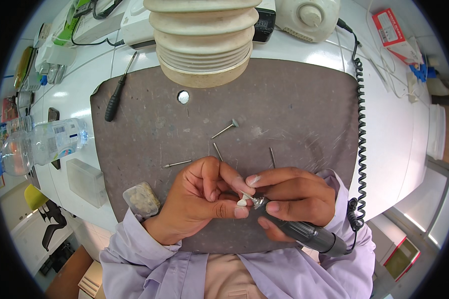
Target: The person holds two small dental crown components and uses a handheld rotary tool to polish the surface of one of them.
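Between the thumb and index finger of my left hand (197, 202) is a small white piece (242, 202). My right hand (297, 199) grips a dark rotary handpiece (312, 236), with a metal nose and a thin tip right at the white piece. Just beyond my hands, loose metal burs (178, 163) lie on the brown mat (309, 114), one with a greenish disc head (234, 122). A small clear box (142, 199) of pale pieces sits beside my left wrist.
A ribbed white duct (202, 45) hangs over the mat's back. A screwdriver (115, 99) lies back left, near plastic bottles (55, 142) and a translucent case (85, 182). A coiled cord (361, 129) runs along the right from a white control unit (304, 20).
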The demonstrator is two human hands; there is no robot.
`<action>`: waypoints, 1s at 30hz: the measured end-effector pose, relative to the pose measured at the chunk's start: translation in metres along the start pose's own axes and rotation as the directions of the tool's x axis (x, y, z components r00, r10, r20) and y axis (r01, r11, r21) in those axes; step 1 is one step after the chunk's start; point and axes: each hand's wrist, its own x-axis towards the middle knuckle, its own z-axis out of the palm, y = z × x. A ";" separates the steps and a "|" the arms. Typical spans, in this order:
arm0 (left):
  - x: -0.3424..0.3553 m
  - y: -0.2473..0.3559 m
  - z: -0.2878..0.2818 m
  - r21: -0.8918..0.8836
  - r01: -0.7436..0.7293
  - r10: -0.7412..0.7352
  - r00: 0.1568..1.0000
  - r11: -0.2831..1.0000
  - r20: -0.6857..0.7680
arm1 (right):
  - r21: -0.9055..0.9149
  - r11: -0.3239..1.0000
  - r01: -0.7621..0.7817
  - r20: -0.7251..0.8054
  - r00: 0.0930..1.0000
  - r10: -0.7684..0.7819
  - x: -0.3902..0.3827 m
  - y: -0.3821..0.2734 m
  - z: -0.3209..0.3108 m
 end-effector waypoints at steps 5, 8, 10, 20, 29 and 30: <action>0.000 -0.001 -0.001 -0.002 0.001 -0.001 1.000 1.000 0.011 | 0.002 1.000 0.006 -0.002 1.000 -0.006 -0.001 0.000 0.000; 0.000 -0.001 -0.002 -0.010 0.005 -0.005 1.000 1.000 0.016 | 0.005 1.000 -0.001 0.020 1.000 0.001 0.001 -0.001 -0.002; -0.001 0.000 -0.002 -0.008 0.005 -0.005 1.000 1.000 0.022 | 0.023 1.000 -0.002 0.026 1.000 0.001 0.001 -0.002 -0.004; -0.001 0.001 0.004 -0.001 0.027 -0.027 0.999 1.000 -0.040 | 0.042 0.999 -0.006 -0.001 1.000 0.006 -0.002 0.000 -0.002; -0.001 0.000 0.005 0.017 0.026 -0.024 0.997 1.000 -0.080 | 0.014 1.000 0.001 0.001 1.000 -0.001 -0.001 -0.001 0.000; 0.000 0.001 0.005 0.021 0.029 -0.027 0.997 0.999 -0.079 | 0.012 1.000 -0.008 -0.008 1.000 0.008 -0.002 -0.001 0.001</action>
